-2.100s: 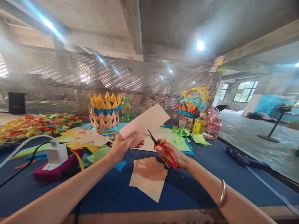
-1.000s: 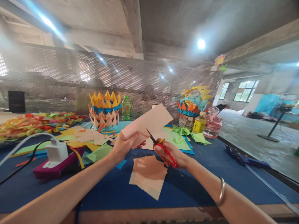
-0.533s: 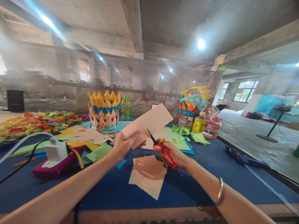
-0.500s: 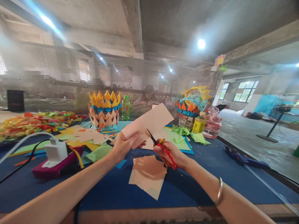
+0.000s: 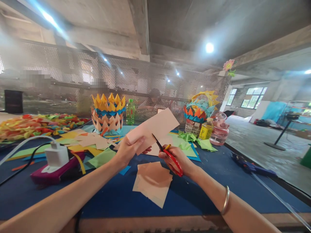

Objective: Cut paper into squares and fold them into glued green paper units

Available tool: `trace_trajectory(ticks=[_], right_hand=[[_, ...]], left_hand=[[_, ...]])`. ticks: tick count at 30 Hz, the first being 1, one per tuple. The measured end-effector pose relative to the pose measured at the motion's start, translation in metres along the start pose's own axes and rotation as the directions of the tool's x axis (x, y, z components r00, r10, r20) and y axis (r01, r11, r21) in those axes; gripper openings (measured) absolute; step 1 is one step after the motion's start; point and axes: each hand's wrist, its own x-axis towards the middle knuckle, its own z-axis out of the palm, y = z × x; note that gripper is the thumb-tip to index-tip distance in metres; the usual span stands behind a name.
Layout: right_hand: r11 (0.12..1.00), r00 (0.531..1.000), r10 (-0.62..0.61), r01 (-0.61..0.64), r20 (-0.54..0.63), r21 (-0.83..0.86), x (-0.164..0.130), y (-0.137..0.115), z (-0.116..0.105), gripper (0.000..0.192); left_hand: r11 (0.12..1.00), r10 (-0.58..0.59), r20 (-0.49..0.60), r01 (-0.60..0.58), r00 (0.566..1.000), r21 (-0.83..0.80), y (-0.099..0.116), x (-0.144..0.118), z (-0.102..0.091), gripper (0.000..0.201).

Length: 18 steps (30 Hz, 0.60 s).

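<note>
A pale pink sheet of paper (image 5: 157,124), which looks folded, is pinched in my left hand (image 5: 131,149) and slants up to the right. My right hand (image 5: 173,158) grips a pair of red-handled scissors (image 5: 175,163). Their dark blades point up and left, against the paper's lower edge; whether they are cutting into it I cannot tell. Below both hands, several pale pink paper squares (image 5: 153,183) lie in a loose pile on the blue table (image 5: 107,197). Behind the hands, light green sheets (image 5: 183,145) lie flat.
Folded-paper crowns (image 5: 108,113) stand stacked at the back left, near a green bottle (image 5: 130,111). On the right are a paper basket (image 5: 194,126), a yellow bottle (image 5: 206,129), a pink jug (image 5: 219,131) and a blue glue gun (image 5: 252,166). A purple power strip (image 5: 53,173) sits left.
Both hands, the paper and the scissors keep nearly the same pose. The whole view has shifted very slightly, with things appearing a little further left.
</note>
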Motion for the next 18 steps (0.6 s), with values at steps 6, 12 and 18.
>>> trace_trajectory(ticks=[6, 12, 18], right_hand=[[0.999, 1.000, -0.031, 0.031, -0.004, -0.030, -0.0012, -0.0025, -0.0008, 0.031], [0.987, 0.997, -0.078, 0.079, 0.012, -0.141, -0.0052, -0.0048, -0.0023, 0.035], [0.991, 0.997, -0.067, 0.070, 0.031, -0.115, -0.0071, -0.0058, -0.0016, 0.036]], left_hand=[[0.999, -0.016, 0.012, 0.016, 1.000, -0.028, -0.0021, 0.0018, -0.0012, 0.046], [0.999, -0.028, 0.022, 0.029, 0.999, -0.022, -0.0015, 0.0007, -0.0026, 0.047], [0.998, -0.023, 0.042, 0.025, 0.999, -0.056, -0.0034, 0.0024, -0.0049, 0.046]])
